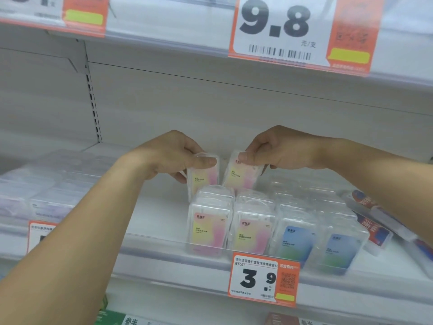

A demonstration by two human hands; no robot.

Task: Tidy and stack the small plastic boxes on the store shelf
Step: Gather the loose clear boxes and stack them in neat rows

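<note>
— Far along yet?

— Partway, by the look of it. Front row on the shelf (164, 221) standing neat: pink-labelled boxes (230, 231) side by side, blue-labelled boxes (318, 247) just beside them to the right. Still to settle: two more pink ones, up in the air behind that row.

— Held how?

— Left hand (173, 156) curled round the left pink box (203, 177), thumb across its top, box near upright. Right hand (276, 151) pinching the top of the right pink box (241, 177), tilted, lower end close to the left one; touching or not, hard to tell.

— Room to work?

— Bare shelf to the left of the pink row and behind it. Clear lip along the front edge, price tag (263, 277) clipped below. Flat packs (370, 221) lying askew at far right, probably next for straightening.
</note>
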